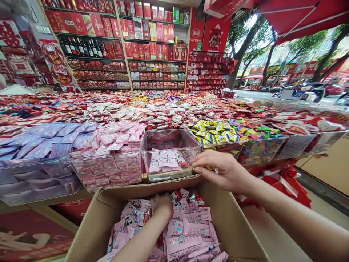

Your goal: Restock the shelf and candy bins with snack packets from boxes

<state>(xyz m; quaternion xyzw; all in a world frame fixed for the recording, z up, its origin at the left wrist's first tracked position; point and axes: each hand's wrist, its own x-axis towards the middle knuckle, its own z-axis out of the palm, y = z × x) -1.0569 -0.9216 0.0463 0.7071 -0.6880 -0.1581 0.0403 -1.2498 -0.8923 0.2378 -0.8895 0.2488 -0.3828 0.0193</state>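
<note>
An open cardboard box (pixel 109 202) stands in front of me, filled with small pink candy packets (pixel 188 227) and a few red ones. My left hand (pixel 163 207) reaches down into these packets near the far wall of the box; its fingertips are hidden among them. Beyond that wall is a clear plastic bin (pixel 171 140) with a small layer of pink and white packets (pixel 164 160) at its front. At the bin's front right corner is my right hand (pixel 218 167), fingers stretched out to the left and thumb below, with nothing visible between them.
Left of the bin are heaped pink packets (pixel 117 138) and purple packets (pixel 54 142). Yellow packets (pixel 215 133) fill the bin to the right. Red shelving (pixel 124 47) with boxes and bottles rises behind the counter. Red bags (pixel 286 185) hang low at right.
</note>
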